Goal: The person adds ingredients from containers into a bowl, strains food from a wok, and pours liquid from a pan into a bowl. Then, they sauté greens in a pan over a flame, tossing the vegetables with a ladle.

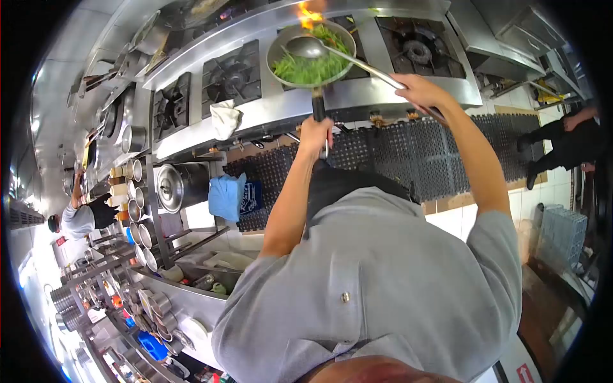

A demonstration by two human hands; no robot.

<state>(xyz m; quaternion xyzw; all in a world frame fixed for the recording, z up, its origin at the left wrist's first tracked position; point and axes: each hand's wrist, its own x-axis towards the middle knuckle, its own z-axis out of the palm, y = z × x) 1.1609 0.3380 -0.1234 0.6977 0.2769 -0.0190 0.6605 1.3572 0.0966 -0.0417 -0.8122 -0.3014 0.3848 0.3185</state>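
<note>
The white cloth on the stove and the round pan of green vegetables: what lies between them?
In the head view, one unlit black gas burner lies between the crumpled white cloth and the round metal pan of green vegetables, set in the steel stove top.

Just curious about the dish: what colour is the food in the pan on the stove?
Bright green, in the pan, seen from the head camera.
</note>
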